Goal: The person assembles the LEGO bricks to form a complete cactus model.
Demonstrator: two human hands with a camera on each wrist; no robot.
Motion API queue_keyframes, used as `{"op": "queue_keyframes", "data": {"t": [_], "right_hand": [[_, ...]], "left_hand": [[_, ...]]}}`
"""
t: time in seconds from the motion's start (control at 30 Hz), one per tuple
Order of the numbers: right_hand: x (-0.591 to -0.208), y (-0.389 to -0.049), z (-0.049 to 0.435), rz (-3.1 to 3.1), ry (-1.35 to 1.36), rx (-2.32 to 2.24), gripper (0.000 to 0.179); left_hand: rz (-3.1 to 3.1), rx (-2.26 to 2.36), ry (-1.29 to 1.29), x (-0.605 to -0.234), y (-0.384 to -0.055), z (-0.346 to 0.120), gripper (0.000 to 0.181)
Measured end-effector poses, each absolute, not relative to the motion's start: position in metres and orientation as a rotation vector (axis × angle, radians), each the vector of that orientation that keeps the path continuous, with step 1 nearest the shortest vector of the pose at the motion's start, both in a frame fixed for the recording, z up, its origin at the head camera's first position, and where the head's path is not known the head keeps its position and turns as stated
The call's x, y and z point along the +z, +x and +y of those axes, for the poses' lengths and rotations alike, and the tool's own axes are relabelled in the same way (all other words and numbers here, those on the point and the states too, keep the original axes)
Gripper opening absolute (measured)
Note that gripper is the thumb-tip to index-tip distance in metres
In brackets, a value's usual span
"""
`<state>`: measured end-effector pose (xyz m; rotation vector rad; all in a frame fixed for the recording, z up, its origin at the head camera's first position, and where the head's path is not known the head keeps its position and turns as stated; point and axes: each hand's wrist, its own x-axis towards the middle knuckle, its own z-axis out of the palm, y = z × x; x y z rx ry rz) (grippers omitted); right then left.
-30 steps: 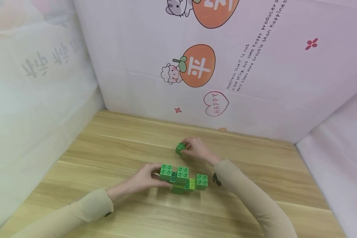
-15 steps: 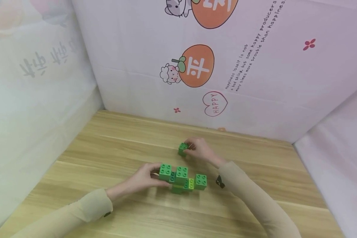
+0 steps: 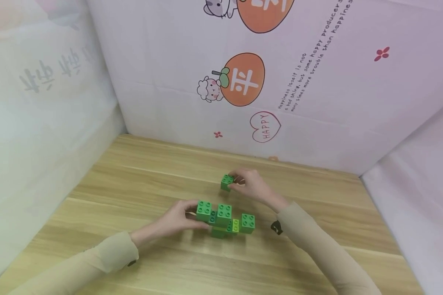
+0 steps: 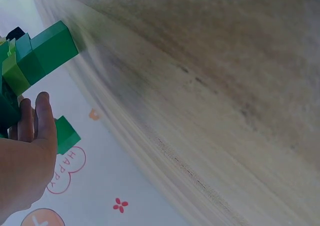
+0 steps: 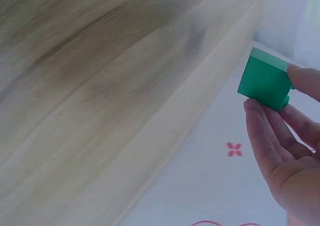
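In the head view my left hand (image 3: 176, 219) grips the left end of a built-up toy brick assembly (image 3: 224, 212). Green four-stud bricks top it, with a dark teal piece and a yellow-green brick (image 3: 236, 225) lower down. A green brick (image 4: 55, 48) forms its lowest part in the left wrist view, close to the wood; whether it touches is unclear. Farther back, my right hand (image 3: 254, 186) pinches a single green brick (image 3: 227, 182) between thumb and fingers. Seen from the right wrist, that brick (image 5: 265, 79) is held off the table, its studs turned toward the palm.
A wood-grain tabletop (image 3: 162, 262) lies beneath both hands. White printed cloth walls (image 3: 170, 82) enclose it at the back and both sides. A small black item (image 3: 276, 227) shows at the right sleeve's cuff.
My right hand has shifted slightly right with the green brick. The left hand keeps its grip on the assembly, and the head view has moved a little.
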<state>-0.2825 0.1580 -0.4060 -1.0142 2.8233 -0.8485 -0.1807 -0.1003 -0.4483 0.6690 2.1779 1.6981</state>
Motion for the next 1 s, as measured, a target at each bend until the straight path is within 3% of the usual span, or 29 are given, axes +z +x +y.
{"op": "queue_keyframes", "data": {"t": [1.0], "right_hand": [[-0.349,-0.220,0.158,2.775,-1.294,-1.045,0.033]], "left_hand": [[2.162,1.705,0.691,-0.451,-0.182,-0.103,0.045]]}}
